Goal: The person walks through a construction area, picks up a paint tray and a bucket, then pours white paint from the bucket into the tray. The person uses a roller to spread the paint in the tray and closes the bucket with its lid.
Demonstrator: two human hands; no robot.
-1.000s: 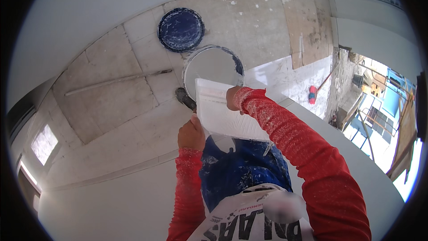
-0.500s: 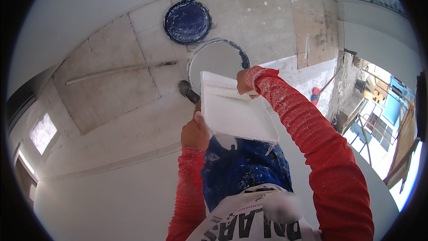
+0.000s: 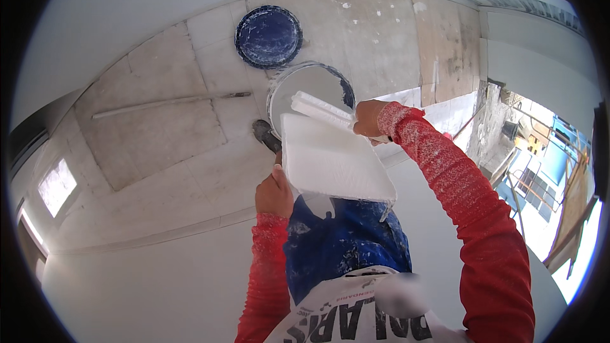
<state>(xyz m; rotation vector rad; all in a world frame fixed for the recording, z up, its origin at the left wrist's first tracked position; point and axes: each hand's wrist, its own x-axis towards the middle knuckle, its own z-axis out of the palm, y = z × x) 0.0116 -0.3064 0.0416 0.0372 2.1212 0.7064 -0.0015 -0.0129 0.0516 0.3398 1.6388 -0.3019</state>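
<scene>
My left hand (image 3: 274,192) is closed on the left edge of a white paint tray (image 3: 337,165), its thumb up at the rim. The tray is coated in wet-looking white and tilts in front of my blue, paint-spotted trousers. In my closed right hand (image 3: 372,119) is what looks like a paint roller (image 3: 321,108), long and thickly coated in white. It hangs over the tray's far edge, its free end pointing left. Just beyond and partly under both is a round bucket (image 3: 305,79) of pale paint; the tray hides its near side.
A round blue lid (image 3: 268,36), smeared with white, lies past the bucket. A long thin pole (image 3: 168,105) rests on the floor boards to the left. My dark shoe (image 3: 265,134) stands beside the bucket. At the right, an opening shows scaffold-like poles and bright daylight.
My right hand has lifted the roller from the tray's surface and moved slightly right and toward me. The tray's surface shows more now. My left hand keeps its hold with little shift.
</scene>
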